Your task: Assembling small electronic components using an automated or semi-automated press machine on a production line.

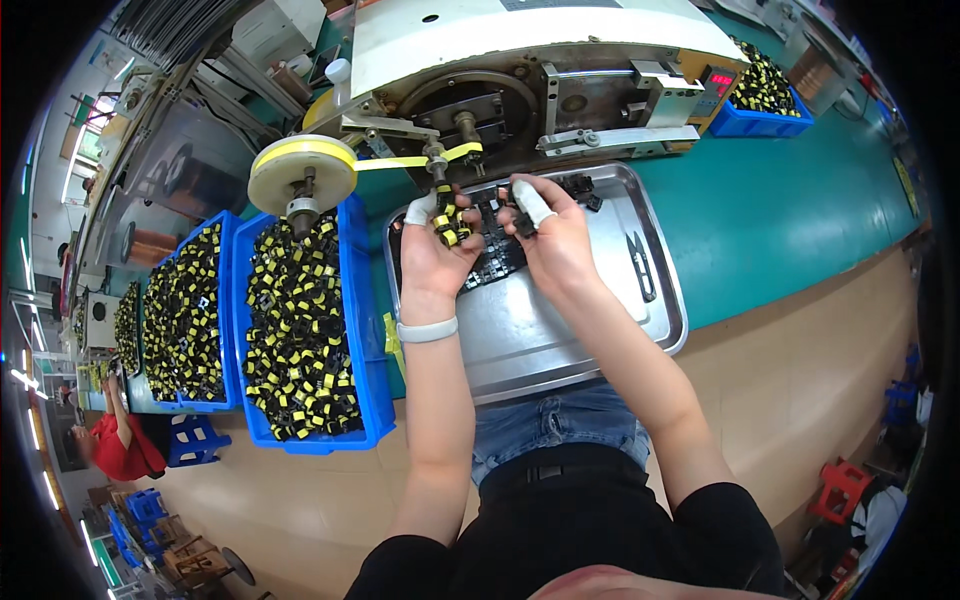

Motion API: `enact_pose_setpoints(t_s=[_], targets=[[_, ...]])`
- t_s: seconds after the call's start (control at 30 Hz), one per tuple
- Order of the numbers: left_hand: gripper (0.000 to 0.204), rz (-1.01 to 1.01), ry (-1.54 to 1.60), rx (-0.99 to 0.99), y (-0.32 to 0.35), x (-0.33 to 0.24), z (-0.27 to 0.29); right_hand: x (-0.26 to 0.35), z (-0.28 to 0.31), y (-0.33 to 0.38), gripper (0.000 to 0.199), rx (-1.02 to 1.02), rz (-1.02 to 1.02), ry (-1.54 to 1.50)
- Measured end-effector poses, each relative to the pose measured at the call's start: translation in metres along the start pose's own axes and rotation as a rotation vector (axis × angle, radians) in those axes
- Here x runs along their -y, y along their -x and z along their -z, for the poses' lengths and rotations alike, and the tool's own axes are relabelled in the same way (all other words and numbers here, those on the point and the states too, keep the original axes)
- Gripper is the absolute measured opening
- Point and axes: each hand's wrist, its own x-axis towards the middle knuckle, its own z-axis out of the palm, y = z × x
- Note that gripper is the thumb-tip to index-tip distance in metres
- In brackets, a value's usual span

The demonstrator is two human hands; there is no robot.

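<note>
Yellow tape [395,162] runs from a round yellow tape reel [302,173] across to the front of a grey winding machine [520,80], where it meets a small spindle just above the person's hands. Both bare forearms come up from the lower edge of the view over a shallow steel tray [560,330] set on a green workbench [780,210].

The left hand [435,250] has its fingers closed around a small black part wrapped in yellow tape, the wrapped coil [447,222], held right under the spindle. A white cot covers one fingertip and a white band sits on the wrist. The right hand [555,240] is just beside the left, its fingers pinched together on a small black piece whose detail is too small to make out; it also wears a white fingertip cot. Beneath both hands, at the far end of the tray, lies a heap of bare black bobbins [495,250].

A pair of black thread snips [640,265] rests on the tray's right side, well apart from the hands. To the left of the tray stands a blue bin [365,330] filled with finished black and yellow coils, with more blue bins beyond it. Another blue bin of similar parts [765,95] sits at the far right of the machine.
</note>
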Motion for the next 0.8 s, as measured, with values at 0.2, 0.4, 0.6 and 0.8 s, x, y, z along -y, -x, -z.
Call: enact_pose_setpoints(t_s=[0.2, 0.4, 0.6, 0.8], targets=[[0.026, -0.021, 0.053, -0.071, -0.008, 0.000, 0.007, -0.018, -0.020, -0.013, 0.012, -0.044, 0.408, 0.330], [0.022, -0.022, 0.067, -0.090, -0.005, 0.000, 0.006, -0.033, -0.014, -0.020, 0.009, 0.042, 0.743, 0.518], [0.023, -0.045, 0.066, -0.137, -0.005, 0.002, 0.007, -0.044, -0.006, -0.020, 0.010, 0.071, 0.799, 0.572], [0.023, -0.035, 0.087, -0.130, -0.007, 0.000, 0.010, -0.036, -0.020, -0.018, 0.009, 0.037, 0.725, 0.480]])
